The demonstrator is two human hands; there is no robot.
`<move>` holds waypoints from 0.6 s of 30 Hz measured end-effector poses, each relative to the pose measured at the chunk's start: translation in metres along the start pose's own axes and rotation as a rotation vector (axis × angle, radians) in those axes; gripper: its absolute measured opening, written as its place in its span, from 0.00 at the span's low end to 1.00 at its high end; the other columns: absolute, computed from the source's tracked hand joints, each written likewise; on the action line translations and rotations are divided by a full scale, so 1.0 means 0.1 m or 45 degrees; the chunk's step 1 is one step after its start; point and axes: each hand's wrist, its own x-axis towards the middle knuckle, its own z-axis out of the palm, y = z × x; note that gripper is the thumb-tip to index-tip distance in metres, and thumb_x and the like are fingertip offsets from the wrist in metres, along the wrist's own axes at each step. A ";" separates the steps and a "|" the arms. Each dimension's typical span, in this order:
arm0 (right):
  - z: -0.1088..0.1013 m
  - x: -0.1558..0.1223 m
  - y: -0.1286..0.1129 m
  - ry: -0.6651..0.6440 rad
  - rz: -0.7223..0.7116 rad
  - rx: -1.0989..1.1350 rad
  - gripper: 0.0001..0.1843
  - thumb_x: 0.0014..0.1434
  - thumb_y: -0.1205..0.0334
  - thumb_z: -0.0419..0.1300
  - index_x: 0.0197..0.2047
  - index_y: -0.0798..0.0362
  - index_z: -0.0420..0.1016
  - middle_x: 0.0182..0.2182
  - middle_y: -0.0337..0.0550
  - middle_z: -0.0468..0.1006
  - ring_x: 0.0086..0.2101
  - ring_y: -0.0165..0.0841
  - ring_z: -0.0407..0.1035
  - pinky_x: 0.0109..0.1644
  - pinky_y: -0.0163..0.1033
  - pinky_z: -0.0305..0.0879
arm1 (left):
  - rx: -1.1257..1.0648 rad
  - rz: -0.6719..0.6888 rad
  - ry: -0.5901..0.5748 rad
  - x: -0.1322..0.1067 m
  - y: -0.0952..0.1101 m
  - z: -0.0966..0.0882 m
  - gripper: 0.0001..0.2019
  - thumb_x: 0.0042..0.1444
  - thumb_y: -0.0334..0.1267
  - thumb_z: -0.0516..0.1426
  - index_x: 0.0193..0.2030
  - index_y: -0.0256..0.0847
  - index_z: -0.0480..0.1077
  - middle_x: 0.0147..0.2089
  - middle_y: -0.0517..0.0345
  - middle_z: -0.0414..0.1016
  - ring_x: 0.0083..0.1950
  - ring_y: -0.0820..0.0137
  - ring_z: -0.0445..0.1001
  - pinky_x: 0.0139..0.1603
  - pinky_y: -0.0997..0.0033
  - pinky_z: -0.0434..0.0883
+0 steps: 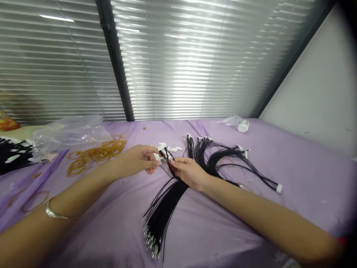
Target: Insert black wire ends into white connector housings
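A bundle of thin black wires [164, 208] with white connectors at the far end lies on the purple cloth [117, 223]. My left hand [138, 160] pinches a white connector [157, 156] at the head of the bundle. My right hand [189, 172] is closed round the same wires just below the connectors, its fingertips close to the left hand's. The bare metal ends of the wires fan out toward me. A second loose bunch of black wires [223, 156] with white connectors lies just right of my right hand.
A pile of tan rubber bands [95, 154] lies to the left, with a clear plastic bag [67, 136] behind it. More black wires [13, 154] sit at the far left. A small white container [243, 125] stands by the window blinds. A wall rises at the right.
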 end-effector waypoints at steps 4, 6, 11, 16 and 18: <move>0.01 0.00 0.01 -0.013 0.022 -0.023 0.09 0.44 0.66 0.66 0.25 0.61 0.71 0.23 0.38 0.69 0.26 0.23 0.61 0.32 0.31 0.53 | 0.009 0.068 0.050 0.05 -0.04 0.04 0.11 0.54 0.42 0.53 0.32 0.35 0.68 0.26 0.58 0.70 0.29 0.73 0.69 0.33 0.74 0.68; 0.02 -0.01 0.02 -0.021 0.018 -0.010 0.09 0.45 0.67 0.66 0.25 0.60 0.69 0.23 0.37 0.68 0.26 0.23 0.61 0.32 0.31 0.54 | 0.081 0.039 0.109 0.07 -0.09 0.03 0.12 0.53 0.44 0.54 0.32 0.35 0.69 0.27 0.57 0.71 0.30 0.73 0.70 0.34 0.74 0.68; 0.05 -0.07 -0.13 0.043 0.009 0.049 0.07 0.53 0.62 0.59 0.29 0.56 0.65 0.28 0.43 0.71 0.28 0.30 0.66 0.36 0.38 0.60 | 0.452 -0.068 0.105 0.04 -0.12 0.02 0.13 0.53 0.43 0.51 0.37 0.37 0.71 0.27 0.56 0.73 0.29 0.70 0.70 0.29 0.74 0.65; 0.03 -0.26 -0.72 0.007 -0.056 0.107 0.08 0.58 0.61 0.49 0.29 0.55 0.62 0.18 0.33 0.56 0.19 0.22 0.53 0.25 0.29 0.51 | 0.867 -0.053 -0.040 -0.15 0.10 0.15 0.23 0.48 0.29 0.48 0.52 0.44 0.67 0.38 0.55 0.75 0.35 0.66 0.72 0.33 0.71 0.64; -0.03 -0.31 -0.97 -0.006 -0.152 0.061 0.08 0.57 0.62 0.48 0.28 0.55 0.61 0.17 0.32 0.50 0.18 0.22 0.49 0.23 0.29 0.47 | 0.926 0.042 -0.115 -0.24 0.20 0.23 0.22 0.47 0.27 0.48 0.48 0.45 0.71 0.42 0.55 0.75 0.40 0.66 0.72 0.40 0.70 0.65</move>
